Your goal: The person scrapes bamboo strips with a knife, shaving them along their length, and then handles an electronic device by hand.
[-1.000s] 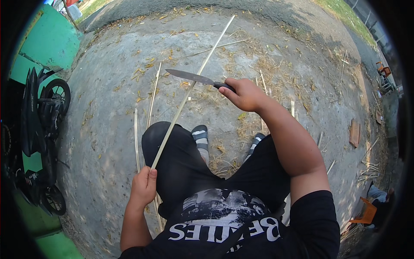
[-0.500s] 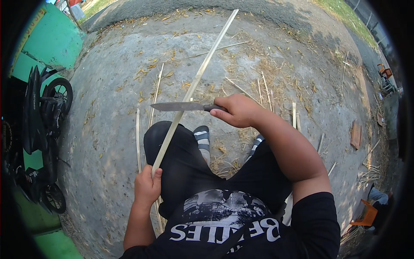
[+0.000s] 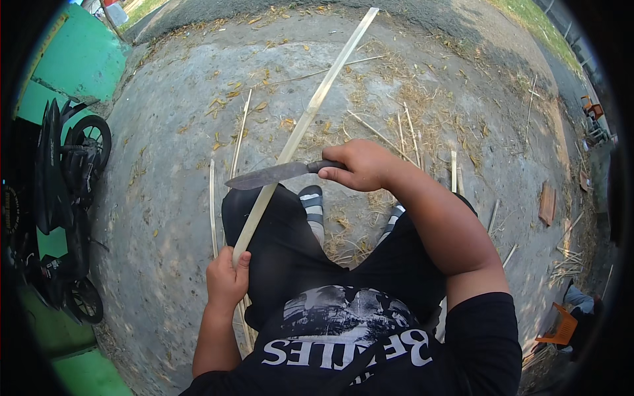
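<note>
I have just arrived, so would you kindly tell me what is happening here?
The person's left hand grips a long pale strip that slants away over the left knee. The right hand holds a knife, which crosses over the strip. Other thin strips lie on the ground.

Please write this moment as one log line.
left hand: grips pale strip | right hand: holds knife | knife: across strip | motorcycle: far left

Pale yellow strip (image 3: 308, 117); across it, a dark grey knife (image 3: 269, 175). Below the strip, a black shirt (image 3: 479, 343) with white-and-grey print (image 3: 353, 307). Left of the strip, a black motorcycle (image 3: 51, 175) and green panel (image 3: 79, 63).
</note>
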Tool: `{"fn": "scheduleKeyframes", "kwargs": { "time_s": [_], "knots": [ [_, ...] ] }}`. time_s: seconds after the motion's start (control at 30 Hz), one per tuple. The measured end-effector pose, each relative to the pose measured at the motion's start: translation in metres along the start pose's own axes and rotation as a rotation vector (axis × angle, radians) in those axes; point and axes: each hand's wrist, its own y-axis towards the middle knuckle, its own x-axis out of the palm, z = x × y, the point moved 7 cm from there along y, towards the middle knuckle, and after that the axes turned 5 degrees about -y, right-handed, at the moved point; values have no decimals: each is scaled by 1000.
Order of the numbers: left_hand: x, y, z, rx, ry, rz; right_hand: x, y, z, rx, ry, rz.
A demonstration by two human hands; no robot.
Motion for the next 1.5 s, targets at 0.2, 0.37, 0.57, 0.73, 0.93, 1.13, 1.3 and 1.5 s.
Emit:
{"fn": "scheduleKeyframes", "kwargs": {
  "time_s": [0.2,0.37,0.57,0.73,0.93,1.13,1.3,1.5],
  "knots": [
    [-2,3,-3,-14,-2,16,-20,6,59,211,200,164],
    [-3,2,-3,-12,7,-7,13,2,-8,-13,23,-45],
    [-12,28,9,117,59,69,-1,10,16,-20,55,14],
    [-11,33,13,23,-76,-13,-1,8,-2,-29,-35,105],
    [-3,37,17,-7,-59,-24,-5,12,5,-56,-15,140],
    [-2,34,19,-6,-79,3,3,12,-12,10,-80,9],
    [-2,36,23,-25,-40,11,-24,13,32,212,-8,110],
    [-1,36,24,33,8,18,-6,12,-4,-36,-69,125]
  ]
}}
